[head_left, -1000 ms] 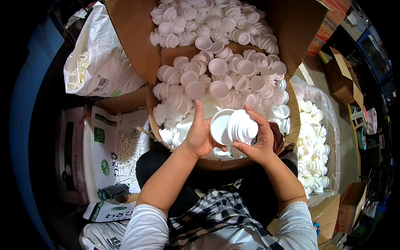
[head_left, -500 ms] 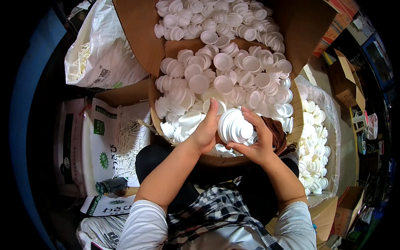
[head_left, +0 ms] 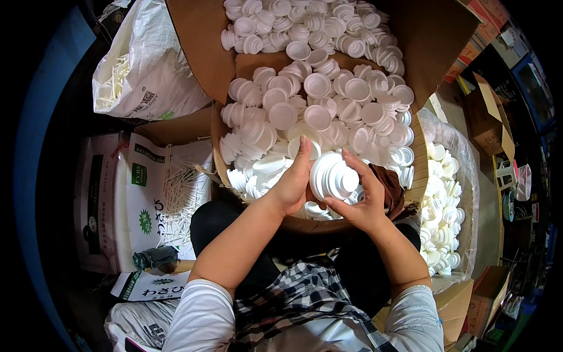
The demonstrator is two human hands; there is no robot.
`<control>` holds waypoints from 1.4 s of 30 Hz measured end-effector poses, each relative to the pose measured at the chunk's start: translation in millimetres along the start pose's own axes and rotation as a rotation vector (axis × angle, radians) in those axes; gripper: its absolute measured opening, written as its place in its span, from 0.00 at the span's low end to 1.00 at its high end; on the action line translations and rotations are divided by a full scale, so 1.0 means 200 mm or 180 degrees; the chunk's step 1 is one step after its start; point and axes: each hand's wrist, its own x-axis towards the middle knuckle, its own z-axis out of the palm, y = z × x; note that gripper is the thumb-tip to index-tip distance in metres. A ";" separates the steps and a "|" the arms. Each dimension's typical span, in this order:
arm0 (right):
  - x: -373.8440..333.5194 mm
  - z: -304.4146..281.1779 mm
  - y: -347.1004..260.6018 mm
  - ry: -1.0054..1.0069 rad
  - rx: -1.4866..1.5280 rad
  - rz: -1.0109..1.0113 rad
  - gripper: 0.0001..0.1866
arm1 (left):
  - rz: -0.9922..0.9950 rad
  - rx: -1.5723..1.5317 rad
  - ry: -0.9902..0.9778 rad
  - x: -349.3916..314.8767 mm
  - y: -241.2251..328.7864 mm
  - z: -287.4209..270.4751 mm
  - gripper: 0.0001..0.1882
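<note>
Between my two hands is a white, round plastic piece with stepped rings [head_left: 334,177], its narrower end turned to the right. My left hand [head_left: 293,183] closes on its wide rim, thumb pointing up. From the other side, the fingers and thumb of my right hand [head_left: 368,202] curl around its narrower end. Both hands are over the near edge of a large cardboard box [head_left: 417,158] heaped with similar white stepped plastic pieces [head_left: 316,86]. A brown cloth [head_left: 388,186] lies just beyond my right hand, at the box's right edge.
Left, a white woven sack [head_left: 170,88] and a printed carton [head_left: 114,199] hold thin white sticks [head_left: 176,199]. A dark green object [head_left: 155,258] lies on the carton's near side. To the right, a plastic-lined container [head_left: 469,176] holds more white pieces; an open cardboard box [head_left: 489,123] stands beyond.
The view has shifted slightly. Both hands keep their hold on the white stepped piece, with almost no change in its position or tilt.
</note>
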 end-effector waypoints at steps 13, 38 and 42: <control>0.04 -0.05 0.01 -0.0258 0.0621 0.0268 0.39 | 0.0477 0.0721 0.0153 -0.03 0.00 0.06 0.25; 0.03 -0.33 0.32 -0.0063 0.1556 0.2455 0.15 | 0.1289 0.1422 0.1350 0.13 -0.21 -0.07 0.25; -0.08 -0.76 0.63 0.1983 0.1654 0.2215 0.13 | 0.1807 0.2915 0.1793 0.17 -0.06 -0.26 0.19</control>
